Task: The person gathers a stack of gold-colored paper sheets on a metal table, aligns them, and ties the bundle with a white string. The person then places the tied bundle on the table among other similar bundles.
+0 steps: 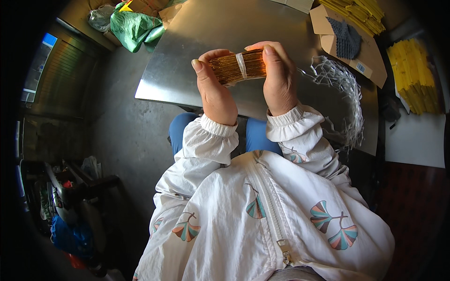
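Observation:
Between my two hands is a bundle of thin, shiny copper-gold strips (227,69), bound round its middle by a clear band (241,65). My left hand (215,89) grips the bundle's left end, thumb up along the near side. The right end sits in my right hand (278,77), with the thumb over its edge. I hold the bundle roughly level above the near edge of a metal table (183,61). The fingers behind and under the bundle are mostly hidden.
White plastic strands (349,93) lie on the table's right side. Beyond them are a cardboard box (328,44) with a grey knitted cloth (345,38) and stacks of yellow strips (415,75). A green plastic bag (133,29) sits at the far left; a dark chair (84,187) stands at left.

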Motion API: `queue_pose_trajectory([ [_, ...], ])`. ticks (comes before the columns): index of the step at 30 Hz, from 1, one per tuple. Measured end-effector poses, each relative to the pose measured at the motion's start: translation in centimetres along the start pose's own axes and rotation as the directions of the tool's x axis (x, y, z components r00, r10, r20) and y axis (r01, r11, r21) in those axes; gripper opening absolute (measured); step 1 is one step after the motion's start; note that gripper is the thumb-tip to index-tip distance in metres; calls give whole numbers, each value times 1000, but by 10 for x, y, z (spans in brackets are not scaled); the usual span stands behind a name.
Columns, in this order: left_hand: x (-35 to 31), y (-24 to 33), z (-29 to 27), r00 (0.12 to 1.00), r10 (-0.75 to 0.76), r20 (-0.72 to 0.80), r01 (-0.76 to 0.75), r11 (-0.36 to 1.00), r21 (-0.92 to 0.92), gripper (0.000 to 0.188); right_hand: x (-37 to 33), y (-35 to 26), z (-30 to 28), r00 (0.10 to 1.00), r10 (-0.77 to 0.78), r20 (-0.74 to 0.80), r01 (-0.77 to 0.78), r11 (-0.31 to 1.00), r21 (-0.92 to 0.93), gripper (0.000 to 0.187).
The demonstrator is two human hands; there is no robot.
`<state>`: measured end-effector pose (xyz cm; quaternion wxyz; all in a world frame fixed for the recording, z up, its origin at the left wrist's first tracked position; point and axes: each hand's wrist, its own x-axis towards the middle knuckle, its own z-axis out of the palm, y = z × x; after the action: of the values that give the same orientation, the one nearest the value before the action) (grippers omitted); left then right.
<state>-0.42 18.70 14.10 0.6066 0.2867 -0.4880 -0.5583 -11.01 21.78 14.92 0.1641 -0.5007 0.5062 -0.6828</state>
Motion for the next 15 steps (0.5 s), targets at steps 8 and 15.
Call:
queue_pose_trajectory([
  [8,29,-16,3,968,-187,-170,175,981,-82,39,8,7,-8,992,18,121,-28,996,81,41],
  [15,62,-35,-10,742,-666,-77,579,695,-427,56,10,31,-37,924,12,382,124,936,-328,73],
])
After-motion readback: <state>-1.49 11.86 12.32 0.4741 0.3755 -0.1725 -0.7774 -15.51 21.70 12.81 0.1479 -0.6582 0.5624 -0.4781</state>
